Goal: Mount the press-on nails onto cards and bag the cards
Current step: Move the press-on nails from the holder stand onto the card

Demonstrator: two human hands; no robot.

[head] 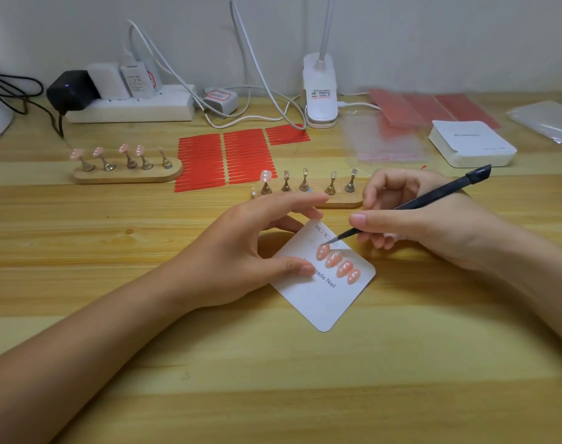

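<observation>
Forearms come in from the bottom edge, and between them a white card point(318, 302) is lying tilted on the table point(273, 379), so that's where the action is. Four pink nails point(337, 265) are already stuck on it in a slanted row. The card is pinned by the left hand point(241, 251), thumb tip pressed near its middle and fingers stretched out over its 11 o'clock corner, nothing actually gripped. A black tool point(411, 205) is pinched in the right hand point(417, 225) between thumb and fingers, and its fine tip is touching the nail at the 10 o'clock end of the row.

For this step, the nail is probably best nudged gently until it sits in line with its neighbours, then pressed flat so the adhesive takes. The card should be kept pinned the whole time, otherwise it can get dragged by the tip. Light pressure only, since the glossy finish looks like it could be scratched.

Counts: two wooden stands are seen. On the near stand point(308, 195), at 12 o'clock from the card, one nail is left and four pegs are bare. On the far stand point(125, 173), at 10 o'clock, four nails are left and one peg is bare. Three red sticker sheets point(225, 158) are laid behind. One stack of cards point(471, 144) is parked at 2 o'clock, with clear bags point(385, 139) beside it, number not countable.
</observation>
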